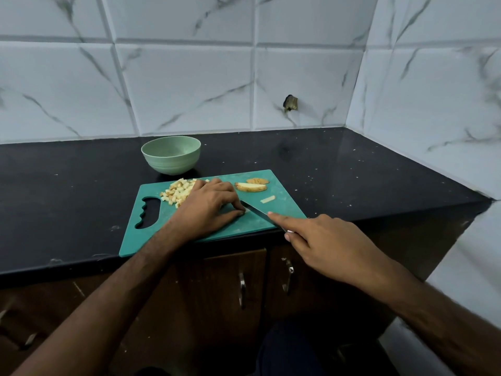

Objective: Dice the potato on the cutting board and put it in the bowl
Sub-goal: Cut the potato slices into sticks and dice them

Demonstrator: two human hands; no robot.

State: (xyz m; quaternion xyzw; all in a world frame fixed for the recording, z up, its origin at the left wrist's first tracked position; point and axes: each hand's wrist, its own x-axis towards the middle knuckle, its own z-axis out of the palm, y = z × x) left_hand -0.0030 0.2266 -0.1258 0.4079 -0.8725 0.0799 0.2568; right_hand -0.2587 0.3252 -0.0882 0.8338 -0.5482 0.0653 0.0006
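On the cutting board [282, 210], the left hand [208, 210] pins a hidden potato piece for the knife [257, 211], gripped by the right hand [333, 245], keeping dice [177, 194] heaped at ten o'clock nearest the empty bowl [171, 156].

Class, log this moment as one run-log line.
phase: dicing | left hand: holds piece on cutting board | right hand: grips knife | diced potato: on board | bowl: no potato visible
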